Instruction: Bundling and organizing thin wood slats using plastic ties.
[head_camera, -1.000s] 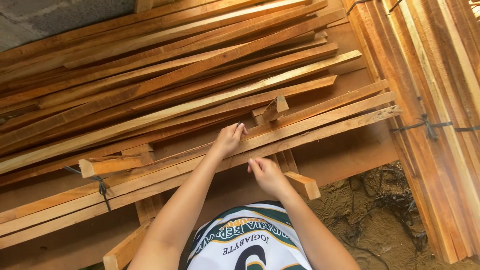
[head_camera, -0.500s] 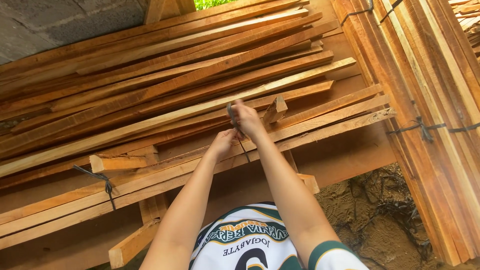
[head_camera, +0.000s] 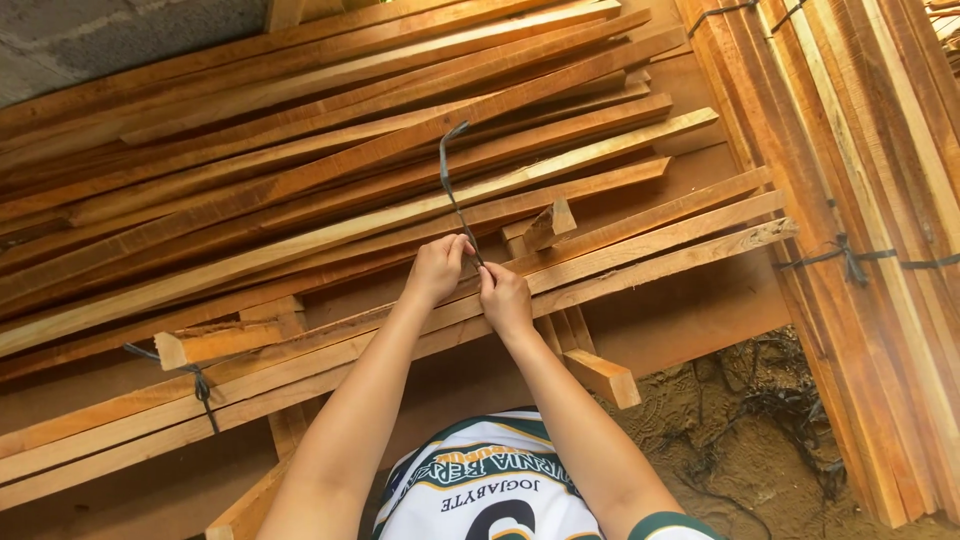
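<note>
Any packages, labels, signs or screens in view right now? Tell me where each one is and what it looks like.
No packages, signs or screens in view.
Printed shirt: bottom centre, on the person; white with green and yellow bands and dark lettering, the only printed surface.
Everything else is bare wood: loose wooden slats across the middle and a tied slat bundle on the right, neither labelled.

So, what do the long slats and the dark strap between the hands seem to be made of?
Long slats: raw sawn wood, unpainted, with visible grain and splintered ends. Dark strap: probably flat plastic strapping, thin, matte and bending in a curve; metal cannot be excluded. Both the left hand and the right hand pinch it.
</note>
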